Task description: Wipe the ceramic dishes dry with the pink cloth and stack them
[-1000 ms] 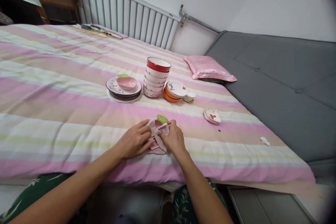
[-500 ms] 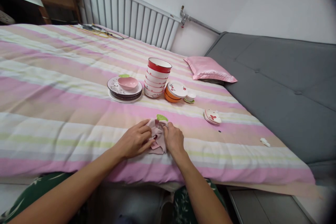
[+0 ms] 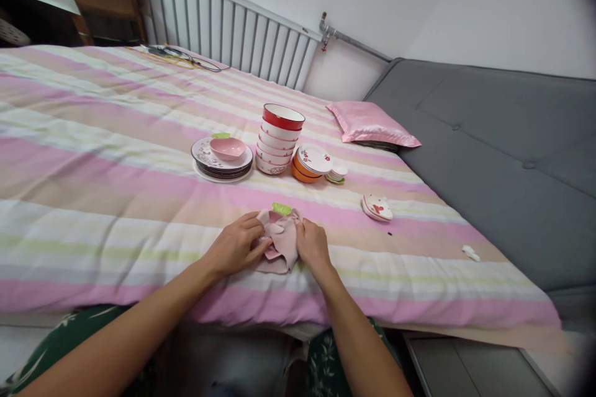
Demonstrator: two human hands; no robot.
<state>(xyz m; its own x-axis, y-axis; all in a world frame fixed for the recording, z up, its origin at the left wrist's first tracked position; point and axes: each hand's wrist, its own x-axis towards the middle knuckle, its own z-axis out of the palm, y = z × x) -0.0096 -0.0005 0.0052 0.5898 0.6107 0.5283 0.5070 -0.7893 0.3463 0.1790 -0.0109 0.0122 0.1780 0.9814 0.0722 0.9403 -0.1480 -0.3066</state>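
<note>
On the bed with its pink-and-white striped cover [image 3: 116,211], has at left a stack of dark-rimmed white plates [image 3: 222,172] bearing a glossy pink bowl [image 3: 227,149]. Near the front edge, pinches with the left hand [image 3: 238,242] a soft pale-pink cloth [image 3: 282,245], bunched over a mostly hidden dish with a green leaf-shaped tab [image 3: 281,208]. Farther back, shows nested red-and-white bowls [image 3: 278,139]. Grips the cloth's right side, thumb against fingers, with the right hand [image 3: 313,242]. Rightward, shows orange bowls [image 3: 305,175] holding a flower-printed white dish [image 3: 315,159], then heart-printed dishes [image 3: 377,207].
</note>
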